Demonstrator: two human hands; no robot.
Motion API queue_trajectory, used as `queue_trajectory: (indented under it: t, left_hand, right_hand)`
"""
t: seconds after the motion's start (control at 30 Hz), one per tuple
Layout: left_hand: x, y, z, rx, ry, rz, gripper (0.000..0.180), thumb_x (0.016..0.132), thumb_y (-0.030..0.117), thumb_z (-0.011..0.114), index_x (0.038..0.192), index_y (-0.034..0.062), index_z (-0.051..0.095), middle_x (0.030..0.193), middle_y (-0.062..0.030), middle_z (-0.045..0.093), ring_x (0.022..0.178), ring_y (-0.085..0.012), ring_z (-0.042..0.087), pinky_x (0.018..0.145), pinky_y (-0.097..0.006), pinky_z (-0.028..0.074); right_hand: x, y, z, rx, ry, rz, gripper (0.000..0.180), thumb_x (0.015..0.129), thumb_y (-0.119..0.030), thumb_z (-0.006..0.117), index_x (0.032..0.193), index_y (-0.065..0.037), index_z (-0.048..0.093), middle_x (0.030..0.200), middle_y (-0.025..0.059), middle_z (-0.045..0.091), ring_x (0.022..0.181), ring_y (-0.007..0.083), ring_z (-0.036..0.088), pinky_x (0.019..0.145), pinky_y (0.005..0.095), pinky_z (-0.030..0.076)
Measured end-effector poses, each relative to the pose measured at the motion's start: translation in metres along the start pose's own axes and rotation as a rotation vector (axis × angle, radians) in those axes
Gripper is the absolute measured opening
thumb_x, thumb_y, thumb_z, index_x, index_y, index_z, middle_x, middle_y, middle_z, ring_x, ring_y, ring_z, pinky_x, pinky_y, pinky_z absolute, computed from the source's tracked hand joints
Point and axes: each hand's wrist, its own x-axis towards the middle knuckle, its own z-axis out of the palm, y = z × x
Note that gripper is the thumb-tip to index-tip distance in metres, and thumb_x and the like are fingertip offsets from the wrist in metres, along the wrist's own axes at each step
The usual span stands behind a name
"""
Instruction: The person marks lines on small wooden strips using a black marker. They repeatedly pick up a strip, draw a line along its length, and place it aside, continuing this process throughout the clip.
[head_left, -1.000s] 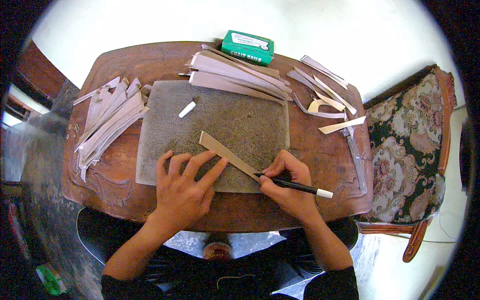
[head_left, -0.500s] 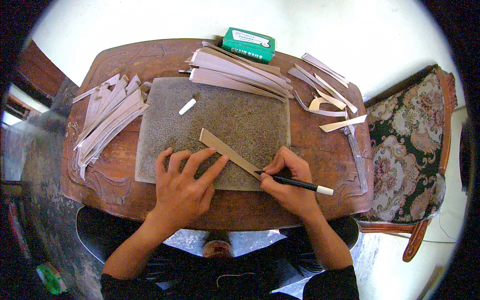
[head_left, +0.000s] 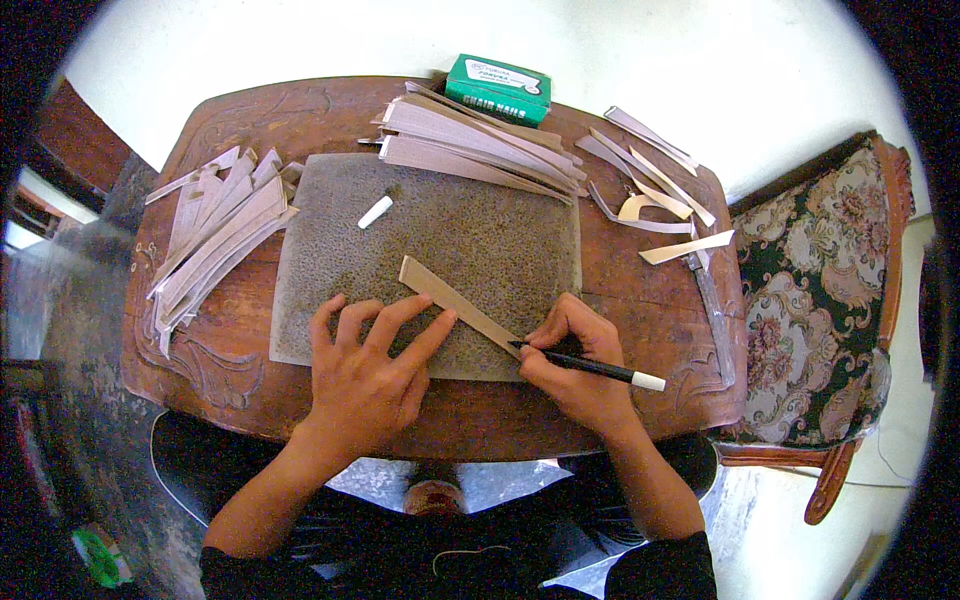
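A narrow brown tapered strip [head_left: 455, 300] lies slantwise on the dark speckled mat [head_left: 480, 240] in front of me. My left hand [head_left: 365, 365] is open, its fingers spread, with the fingertips touching the strip's near edge. In my right hand [head_left: 580, 365] is a black marker [head_left: 590, 365] with a white end, its tip resting at the strip's lower right end. The right fingers are closed round the barrel and touch that end of the strip too. A white marker cap [head_left: 376, 212] lies loose on the mat, farther off.
Stacked strips [head_left: 225, 235] lie at the left of the carved wooden table [head_left: 660, 340], and another pile [head_left: 480, 150] behind the mat. A green box [head_left: 498, 90] stands at the far edge. Cut offcuts [head_left: 655, 190] and a knife-like tool [head_left: 712, 310] lie right, beside a floral chair [head_left: 810, 290].
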Motion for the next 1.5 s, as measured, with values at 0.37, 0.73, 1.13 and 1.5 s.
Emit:
queue_trajectory:
  t: [0.37, 0.73, 1.13, 1.5]
  left_hand:
    - [-0.001, -0.001, 0.002, -0.009, -0.002, 0.005, 0.058, 0.079, 0.019, 0.064, 0.136, 0.0264, 0.063, 0.135, -0.0010, 0.057, 0.114, -0.0294, 0.050, 0.109, -0.056, 0.032]
    - [0.000, -0.001, 0.001, -0.030, 0.023, -0.010, 0.055, 0.078, 0.019, 0.068, 0.133, 0.0251, 0.065, 0.132, -0.0003, 0.056, 0.114, -0.0260, 0.050, 0.108, -0.055, 0.031]
    - [-0.001, 0.016, -0.004, -0.083, 0.005, 0.044, 0.056, 0.079, 0.021, 0.069, 0.135, 0.0248, 0.063, 0.133, -0.0009, 0.054, 0.112, -0.0265, 0.049, 0.108, -0.056, 0.029]
    - [0.000, 0.027, 0.003, -0.055, -0.070, 0.080, 0.051, 0.085, 0.036, 0.071, 0.135, 0.0259, 0.064, 0.137, -0.0016, 0.053, 0.113, -0.0273, 0.045, 0.109, -0.054, 0.028]
  right_hand:
    - [0.000, 0.002, 0.001, 0.020, 0.001, -0.005, 0.022, 0.071, -0.003, 0.075, 0.073, -0.004, 0.053, 0.074, 0.0070, 0.062, 0.069, 0.0146, 0.060, 0.064, 0.0282, 0.046]
    - [-0.001, 0.011, -0.001, 0.150, 0.021, 0.093, 0.022, 0.072, -0.012, 0.076, 0.075, -0.005, 0.056, 0.071, 0.0058, 0.059, 0.065, 0.0167, 0.058, 0.060, 0.0318, 0.046]
    - [-0.011, -0.007, -0.023, 0.338, -0.018, 0.037, 0.022, 0.075, -0.001, 0.074, 0.075, -0.004, 0.053, 0.078, 0.0074, 0.059, 0.075, 0.0140, 0.060, 0.067, 0.0274, 0.049]
    - [-0.009, 0.012, -0.008, 0.171, 0.053, 0.059, 0.022, 0.072, -0.011, 0.076, 0.075, -0.004, 0.056, 0.069, 0.0067, 0.058, 0.063, 0.0163, 0.058, 0.059, 0.0311, 0.047]
